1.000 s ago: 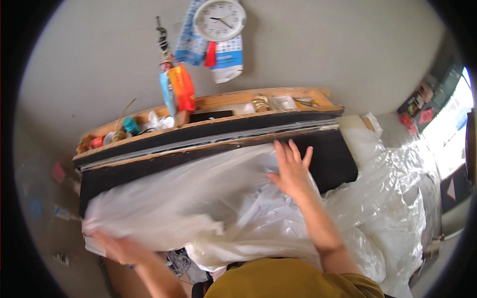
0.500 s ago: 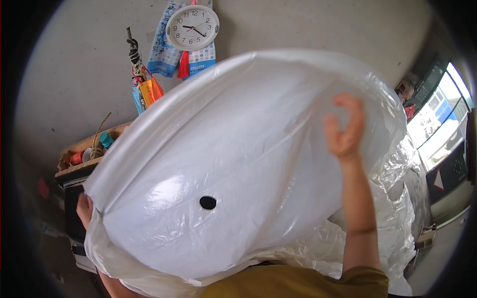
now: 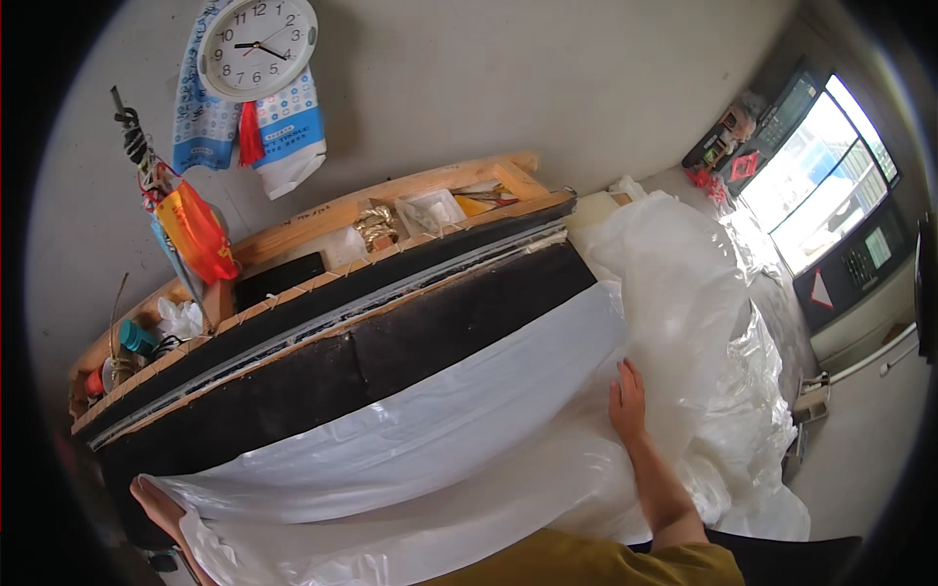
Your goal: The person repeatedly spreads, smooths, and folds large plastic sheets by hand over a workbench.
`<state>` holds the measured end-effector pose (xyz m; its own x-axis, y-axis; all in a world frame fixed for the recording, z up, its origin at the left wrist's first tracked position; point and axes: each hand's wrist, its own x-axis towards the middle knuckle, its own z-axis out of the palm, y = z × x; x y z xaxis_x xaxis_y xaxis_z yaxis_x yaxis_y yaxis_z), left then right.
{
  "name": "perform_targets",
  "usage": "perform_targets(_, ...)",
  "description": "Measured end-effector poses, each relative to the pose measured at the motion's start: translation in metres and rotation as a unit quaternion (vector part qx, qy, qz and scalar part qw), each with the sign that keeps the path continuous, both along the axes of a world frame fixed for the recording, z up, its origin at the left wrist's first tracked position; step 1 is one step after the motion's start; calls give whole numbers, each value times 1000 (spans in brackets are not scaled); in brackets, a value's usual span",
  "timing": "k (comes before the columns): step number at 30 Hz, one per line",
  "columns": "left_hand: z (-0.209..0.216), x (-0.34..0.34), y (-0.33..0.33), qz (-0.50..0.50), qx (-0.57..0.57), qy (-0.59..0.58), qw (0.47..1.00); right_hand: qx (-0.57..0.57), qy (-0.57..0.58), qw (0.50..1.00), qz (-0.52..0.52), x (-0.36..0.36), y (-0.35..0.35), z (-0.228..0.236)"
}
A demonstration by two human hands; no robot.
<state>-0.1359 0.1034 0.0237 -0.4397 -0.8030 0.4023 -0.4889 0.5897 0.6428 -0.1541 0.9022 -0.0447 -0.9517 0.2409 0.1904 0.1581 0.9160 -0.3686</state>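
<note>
A large sheet of whitish, translucent plastic film (image 3: 420, 430) lies across the near part of a black bench top (image 3: 391, 361). At the sheet's left corner my left hand (image 3: 158, 503) is closed on its edge, with some of the fingers hidden. My right hand (image 3: 629, 398) rests at the right part of the film, fingers stretched out and pointing away from me. To the right of that hand, more of the film is heaped in a loose, crumpled bulk (image 3: 674, 264).
Behind the bench top runs a pale strip (image 3: 332, 327), then a long wooden tray (image 3: 283, 234) holding a red spool, a teal-capped item and a golden bundle. On the wall hang a clock (image 3: 257, 49) and an orange pouch (image 3: 193, 234). A bright window (image 3: 821, 176) is at right.
The raised, billowing film has come down onto the bench, uncovering the bench top and tray. My right hand has dropped from the air onto the film; my left hand has moved lower, still at the corner.
</note>
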Motion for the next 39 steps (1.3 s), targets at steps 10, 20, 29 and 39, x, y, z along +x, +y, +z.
perform_targets(10,-32,36,-82,-10,-106,-63,992,2,-41,997,-67,-171,-31,52)
perform_targets(20,12,6,4,68,-16,6,998,5,48,666,744,-43,-342,183)
perform_targets(29,16,4,2,37,-17,68,997,-169,-4,757,631,-9,-492,161)
perform_targets(39,-3,14,-22,-23,59,162,985,-569,-533,275,562,-26,-321,237)
